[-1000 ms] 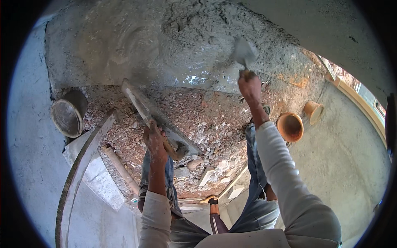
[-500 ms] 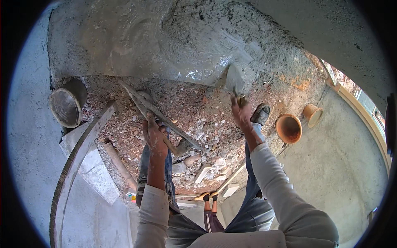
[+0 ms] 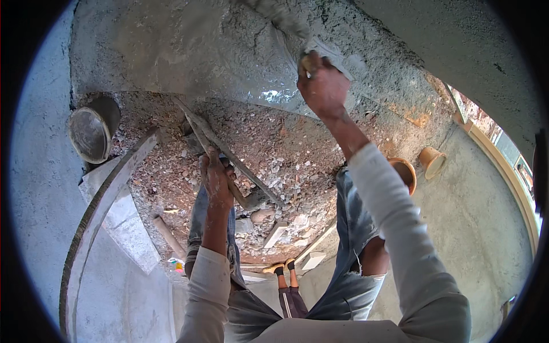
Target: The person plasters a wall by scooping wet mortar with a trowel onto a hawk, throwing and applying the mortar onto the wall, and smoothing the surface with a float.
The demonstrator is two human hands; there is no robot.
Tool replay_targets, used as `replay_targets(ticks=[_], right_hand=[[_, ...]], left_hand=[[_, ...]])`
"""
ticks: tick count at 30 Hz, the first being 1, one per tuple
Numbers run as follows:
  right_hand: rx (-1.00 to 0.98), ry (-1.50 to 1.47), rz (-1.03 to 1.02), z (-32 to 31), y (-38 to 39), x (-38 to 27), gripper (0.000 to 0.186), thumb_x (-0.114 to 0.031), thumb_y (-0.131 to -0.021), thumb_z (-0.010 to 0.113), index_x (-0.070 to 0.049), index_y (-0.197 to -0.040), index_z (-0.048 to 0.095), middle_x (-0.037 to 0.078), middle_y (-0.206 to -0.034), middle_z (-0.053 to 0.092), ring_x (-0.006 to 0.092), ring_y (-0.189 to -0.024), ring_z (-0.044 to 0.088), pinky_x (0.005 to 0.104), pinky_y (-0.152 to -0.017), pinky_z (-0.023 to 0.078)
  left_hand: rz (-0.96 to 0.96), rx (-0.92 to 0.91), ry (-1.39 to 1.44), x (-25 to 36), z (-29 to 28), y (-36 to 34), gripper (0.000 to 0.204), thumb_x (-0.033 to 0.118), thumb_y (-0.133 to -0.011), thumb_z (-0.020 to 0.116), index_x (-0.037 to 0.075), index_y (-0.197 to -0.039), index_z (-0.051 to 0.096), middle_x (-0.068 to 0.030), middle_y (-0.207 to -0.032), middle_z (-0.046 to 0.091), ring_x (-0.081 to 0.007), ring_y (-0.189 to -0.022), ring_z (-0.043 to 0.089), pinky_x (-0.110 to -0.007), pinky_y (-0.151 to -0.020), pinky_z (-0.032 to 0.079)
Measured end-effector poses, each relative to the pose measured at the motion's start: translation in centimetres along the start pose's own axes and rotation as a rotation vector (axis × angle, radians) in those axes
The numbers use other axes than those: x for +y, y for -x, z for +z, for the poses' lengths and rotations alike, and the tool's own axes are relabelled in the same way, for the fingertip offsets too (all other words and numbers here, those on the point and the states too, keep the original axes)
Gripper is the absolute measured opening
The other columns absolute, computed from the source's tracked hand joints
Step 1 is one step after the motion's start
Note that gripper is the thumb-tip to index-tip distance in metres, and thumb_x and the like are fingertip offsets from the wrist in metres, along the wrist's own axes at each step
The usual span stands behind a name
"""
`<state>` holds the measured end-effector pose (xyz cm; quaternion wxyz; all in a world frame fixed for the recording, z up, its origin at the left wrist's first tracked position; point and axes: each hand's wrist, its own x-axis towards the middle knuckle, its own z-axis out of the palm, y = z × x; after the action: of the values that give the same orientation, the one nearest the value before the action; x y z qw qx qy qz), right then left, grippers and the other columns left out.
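Observation:
Wet grey mortar (image 3: 189,63) covers the surface along the top of the view. My right hand (image 3: 325,86) reaches far forward over it, closed around the handle of a trowel; the trowel's blade (image 3: 280,20) is smeared by motion against the mortar. My left hand (image 3: 216,183) is lower and to the left, above the rubble, gripping a plasterer's hawk by its handle. The hawk's board (image 3: 243,166) is tilted and seen nearly edge-on. Part of its handle is hidden behind my fingers.
Broken rubble (image 3: 286,148) covers the ground before my legs. At left stand a dark bucket (image 3: 91,134) and a long curved-looking board (image 3: 94,228). An orange bowl (image 3: 405,171), partly behind my sleeve, and a small pot (image 3: 432,162) sit right. Another person's legs (image 3: 289,286) show below.
My right hand has moved forward with the trowel, from the mortar's near edge to farther up over it. My left hand still holds the hawk, nearly in place.

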<state>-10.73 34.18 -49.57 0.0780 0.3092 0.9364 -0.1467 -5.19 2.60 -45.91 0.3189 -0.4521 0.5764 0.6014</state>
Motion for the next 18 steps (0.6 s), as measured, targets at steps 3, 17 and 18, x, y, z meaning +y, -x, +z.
replay_targets(ticks=[3, 17, 18], right_hand=[[-0.266, 0.186, -0.279, 2.9, -1.9, 2.6, 0.020, -0.030, -0.096, 0.066, -0.015, -0.109, 0.068, 0.017, -0.080, 0.073, 0.0335, -0.068, 0.073, 0.0457, -0.059, 0.059], [-0.605, -0.731, 0.196, 5.9, -2.5, 1.0, 0.041, -0.037, -0.103, 0.060, -0.001, -0.120, 0.069, 0.013, -0.087, 0.073, 0.0216, -0.069, 0.068, 0.0365, -0.059, 0.058], [-0.627, -0.781, 0.336, 3.6, -1.2, -1.2, 0.043, -0.039, -0.103, 0.060, -0.001, -0.120, 0.069, 0.016, -0.092, 0.074, 0.0210, -0.069, 0.068, 0.0364, -0.059, 0.058]], left_hand=[[-0.111, 0.008, 0.017, 0.4, 0.7, 0.9, 0.024, 0.042, -0.105, 0.060, 0.018, -0.104, 0.057, 0.0039, -0.077, 0.050, -0.0055, -0.060, 0.046, -0.022, -0.054, 0.039], [-0.102, -0.035, 0.017, 0.6, -1.2, 0.2, 0.024, 0.039, -0.109, 0.052, 0.015, -0.112, 0.056, 0.0025, -0.080, 0.059, -0.0054, -0.058, 0.049, -0.023, -0.050, 0.038], [-0.095, -0.030, 0.018, 1.1, -1.4, 0.2, 0.024, 0.039, -0.109, 0.052, 0.015, -0.112, 0.056, 0.0025, -0.080, 0.059, -0.0054, -0.058, 0.049, -0.023, -0.050, 0.038]])
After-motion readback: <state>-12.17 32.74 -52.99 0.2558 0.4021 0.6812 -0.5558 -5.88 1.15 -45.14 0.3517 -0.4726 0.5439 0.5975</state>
